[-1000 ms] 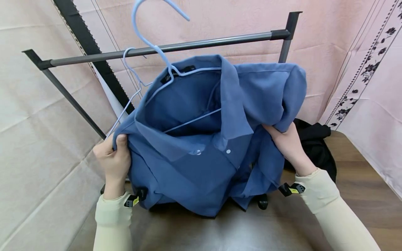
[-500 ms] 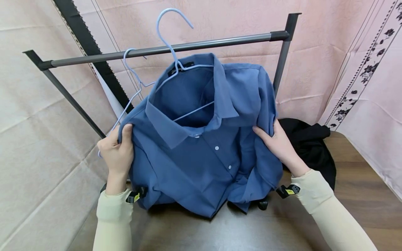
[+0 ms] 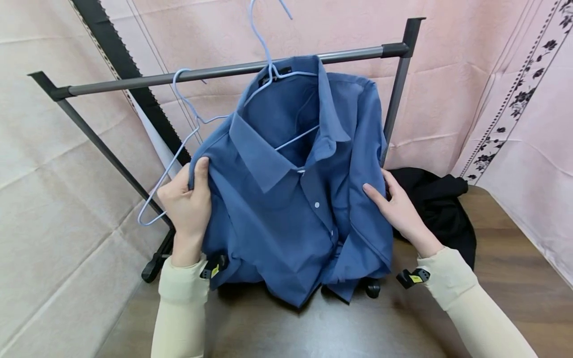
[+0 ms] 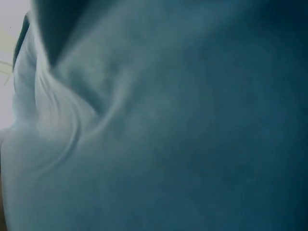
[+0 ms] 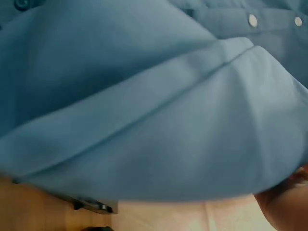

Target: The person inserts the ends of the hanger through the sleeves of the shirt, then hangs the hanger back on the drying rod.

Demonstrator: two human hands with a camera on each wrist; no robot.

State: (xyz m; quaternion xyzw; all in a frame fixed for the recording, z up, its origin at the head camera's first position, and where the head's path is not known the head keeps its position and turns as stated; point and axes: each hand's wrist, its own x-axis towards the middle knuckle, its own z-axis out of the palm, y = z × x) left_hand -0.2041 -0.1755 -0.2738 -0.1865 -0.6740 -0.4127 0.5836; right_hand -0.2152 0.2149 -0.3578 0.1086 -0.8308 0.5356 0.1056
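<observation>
My left hand (image 3: 188,205) grips the shoulder, my right hand (image 3: 400,206) the sleeve of one blue collared cloth shirt (image 3: 275,223) before one dark-grey metal rack (image 3: 224,71); of two thin pale-blue hangers (image 3: 270,67), one sits inside the shirt, the other on the rack's bar.

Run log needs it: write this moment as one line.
left hand: grips shirt at shoulder | right hand: holds its sleeve | shirt: on hanger | hanger: off rack bar | second hanger: hooked on rack bar
</observation>
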